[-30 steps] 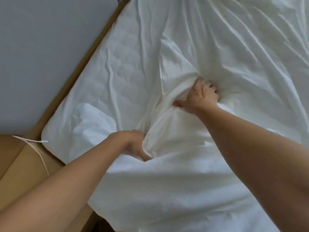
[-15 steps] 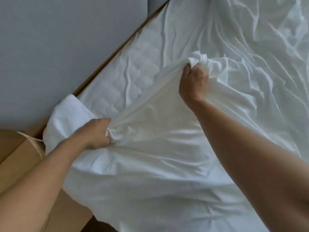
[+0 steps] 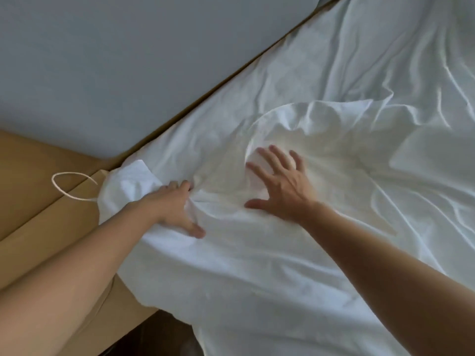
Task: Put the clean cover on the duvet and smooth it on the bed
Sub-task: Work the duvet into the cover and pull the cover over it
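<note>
The white duvet cover (image 3: pixel 257 265) lies rumpled across the bed, with a raised fold (image 3: pixel 308 116) beyond my hands. One of its corners (image 3: pixel 128 181) hangs over the bed's left edge. My left hand (image 3: pixel 174 206) rests on the cover near that corner with its thumb spread wide, and creases fan out from it. My right hand (image 3: pixel 280 186) lies flat on the cover with all fingers splayed and holds nothing. The duvet itself cannot be told apart from the cover.
A tan wooden bed frame (image 3: pixel 38 201) runs along the left, with a loop of white cord (image 3: pixel 66 186) lying on it. A grey padded panel (image 3: pixel 128 60) fills the upper left. The dark floor (image 3: pixel 154 335) shows below the cover's hanging edge.
Both hands have let go of the bunched fabric they held stretched between them. The right hand has dropped and spread flat; the fabric has settled onto the bed.
</note>
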Motion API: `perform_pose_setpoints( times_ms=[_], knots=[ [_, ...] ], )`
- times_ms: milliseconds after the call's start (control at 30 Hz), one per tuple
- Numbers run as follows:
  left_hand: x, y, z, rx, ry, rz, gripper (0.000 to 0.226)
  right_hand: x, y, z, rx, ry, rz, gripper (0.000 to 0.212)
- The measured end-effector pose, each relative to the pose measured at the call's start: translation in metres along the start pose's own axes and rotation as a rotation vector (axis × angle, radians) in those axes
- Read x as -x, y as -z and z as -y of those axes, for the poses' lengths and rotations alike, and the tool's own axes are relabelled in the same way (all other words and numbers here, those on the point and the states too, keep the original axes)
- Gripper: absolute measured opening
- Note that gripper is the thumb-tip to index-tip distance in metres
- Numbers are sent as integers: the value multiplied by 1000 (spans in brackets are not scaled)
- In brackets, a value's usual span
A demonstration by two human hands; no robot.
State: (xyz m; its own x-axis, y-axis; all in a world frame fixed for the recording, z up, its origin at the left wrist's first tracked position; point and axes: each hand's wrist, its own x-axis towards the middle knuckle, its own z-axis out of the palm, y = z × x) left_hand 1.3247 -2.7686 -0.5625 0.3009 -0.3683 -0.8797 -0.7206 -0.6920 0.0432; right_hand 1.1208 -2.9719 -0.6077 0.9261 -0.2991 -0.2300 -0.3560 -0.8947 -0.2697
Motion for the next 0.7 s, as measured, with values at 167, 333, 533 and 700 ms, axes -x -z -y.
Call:
perform_pose_setpoints(
  times_ms=[167,333,533,700],
  knots=[
    [15,-22,-37,71,-387,-502,73,-13,-21,7,109,80,149,77],
    [9,-44,-95,-20,-224,-256,78,-12,0,-45,83,203,40,64],
    [-2,-45,-137,90,-228,-139,96,51,28,-148,460,-32,200,77],
    [-2,-53,-188,83,-201,-130,91,103,-3,-158,390,-185,245,77]
  ],
)
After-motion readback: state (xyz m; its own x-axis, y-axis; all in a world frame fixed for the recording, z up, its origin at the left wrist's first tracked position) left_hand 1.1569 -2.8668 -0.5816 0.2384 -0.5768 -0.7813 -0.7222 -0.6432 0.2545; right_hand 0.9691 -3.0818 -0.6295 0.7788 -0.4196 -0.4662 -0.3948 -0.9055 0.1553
